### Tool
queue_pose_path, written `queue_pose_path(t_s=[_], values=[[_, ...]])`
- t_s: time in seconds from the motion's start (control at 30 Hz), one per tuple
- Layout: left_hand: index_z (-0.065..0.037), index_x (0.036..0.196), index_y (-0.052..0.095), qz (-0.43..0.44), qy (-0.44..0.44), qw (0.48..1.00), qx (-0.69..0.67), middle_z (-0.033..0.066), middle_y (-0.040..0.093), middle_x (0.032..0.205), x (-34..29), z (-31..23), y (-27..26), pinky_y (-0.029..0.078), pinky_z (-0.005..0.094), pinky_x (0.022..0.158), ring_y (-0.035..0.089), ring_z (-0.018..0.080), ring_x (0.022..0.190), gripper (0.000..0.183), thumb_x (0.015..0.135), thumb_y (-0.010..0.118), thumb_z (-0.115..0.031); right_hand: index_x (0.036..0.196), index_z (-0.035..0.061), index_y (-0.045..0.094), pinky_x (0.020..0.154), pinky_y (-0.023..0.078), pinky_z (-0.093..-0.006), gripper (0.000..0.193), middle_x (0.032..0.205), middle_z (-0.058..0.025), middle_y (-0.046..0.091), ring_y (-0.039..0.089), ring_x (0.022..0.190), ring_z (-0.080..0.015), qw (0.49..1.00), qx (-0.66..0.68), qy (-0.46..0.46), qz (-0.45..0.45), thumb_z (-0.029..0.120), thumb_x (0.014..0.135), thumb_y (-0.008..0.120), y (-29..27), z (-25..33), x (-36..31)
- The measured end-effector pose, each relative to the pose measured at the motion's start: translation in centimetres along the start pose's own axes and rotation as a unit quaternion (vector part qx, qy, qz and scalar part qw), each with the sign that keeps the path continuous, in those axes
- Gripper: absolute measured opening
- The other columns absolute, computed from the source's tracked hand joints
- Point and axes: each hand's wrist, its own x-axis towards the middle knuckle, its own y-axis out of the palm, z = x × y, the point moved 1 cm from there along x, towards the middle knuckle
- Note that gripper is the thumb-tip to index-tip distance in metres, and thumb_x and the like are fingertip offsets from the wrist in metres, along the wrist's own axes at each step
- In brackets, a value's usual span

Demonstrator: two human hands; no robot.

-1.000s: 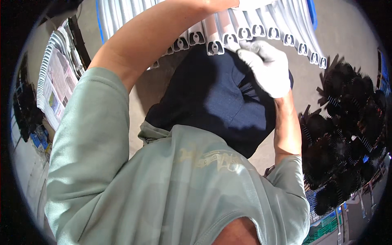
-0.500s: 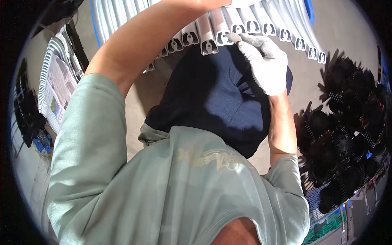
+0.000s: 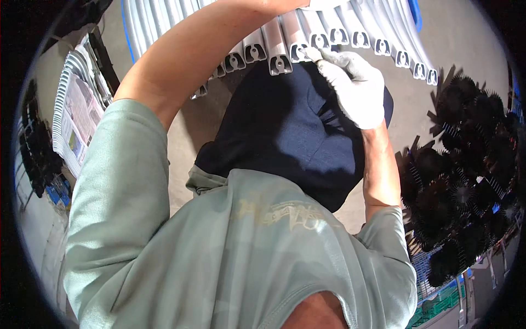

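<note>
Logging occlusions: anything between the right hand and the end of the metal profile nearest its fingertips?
Nothing visible. The white-gloved right hand has its fingertips at the hollow end of the silver profile; actual contact is hard to confirm. The dark trousers show behind and below the hand, not in between.

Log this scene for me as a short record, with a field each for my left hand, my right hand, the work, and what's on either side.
Left hand: white-gloved hand, cut off by the top edge; grip unclear
Right hand: white-gloved hand, fingers at one profile's end; grip unclear
Work: row of silvery profiles, hollow ends toward you
Left side: striped-edged stack
Right side: heap of black finned parts; something green below
</note>
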Motion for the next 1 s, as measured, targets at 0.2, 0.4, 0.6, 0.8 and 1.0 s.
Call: queue_pose_path(t_s=[0.2,0.4,0.6,0.8,1.0], values=[[-0.013,0.151,0.038,0.038,0.043,0.798,-0.6,0.0156,0.038,0.154,0.4,1.6,-0.6,0.013,0.046,0.124,0.03,0.0292,0.145,0.05,0.104,0.036,-0.029,0.104,-0.0016,0.074,0.065,0.049,-0.0217,0.019,0.09,-0.0064,0.073,0.062,0.071,-0.0102,0.998,0.054,0.001,-0.022,0.003,0.085,0.073,-1.0,-1.0,-1.7],[-0.012,0.15,0.038,0.029,0.054,0.796,-0.603,0.0153,0.037,0.155,1.2,3.0,0.9,0.013,0.0455,0.124,0.03,0.0293,0.145,0.049,0.104,0.037,-0.027,0.103,-0.002,0.074,0.065,0.049,-0.0207,0.019,0.089,-0.0064,0.073,0.061,0.071,-0.0095,0.992,0.061,0.058,-0.094,0.003,0.085,0.074,0.8,-0.4,-0.4],[-0.01,0.15,0.038,-0.001,0.07,0.8,-0.596,0.015,0.036,0.155,0.8,3.8,1.0,0.013,0.045,0.124,0.029,0.0294,0.145,0.049,0.103,0.037,-0.025,0.1,-0.0012,0.074,0.056,0.047,-0.0211,0.02,0.082,-0.0055,0.073,0.059,0.062,-0.0097,0.994,0.039,-0.017,-0.096,0.011,0.084,0.076,1.2,-0.6,0.8],[-0.011,0.15,0.039,0.002,-0.009,0.965,0.263,0.015,0.035,0.156,-0.8,-3.7,-1.0,0.012,0.0416,0.125,0.028,0.0286,0.146,0.048,0.104,0.038,-0.023,0.104,-0.0024,0.073,0.064,0.048,-0.0201,0.02,0.088,-0.0064,0.072,0.06,0.069,-0.0095,0.998,0.006,-0.006,-0.062,0.002,0.085,0.074,0.8,0.0,0.7],[-0.012,0.149,0.04,-0.032,-0.05,0.991,-0.117,0.0151,0.036,0.156,-1.0,-3.4,-0.8,0.013,0.0416,0.125,0.028,0.0283,0.146,0.048,0.103,0.039,-0.023,0.103,-0.0024,0.073,0.063,0.047,-0.0203,0.018,0.085,-0.0054,0.071,0.059,0.069,-0.009,0.997,0.059,0.04,0.004,0.003,0.086,0.074,0.2,-1.4,0.1]])
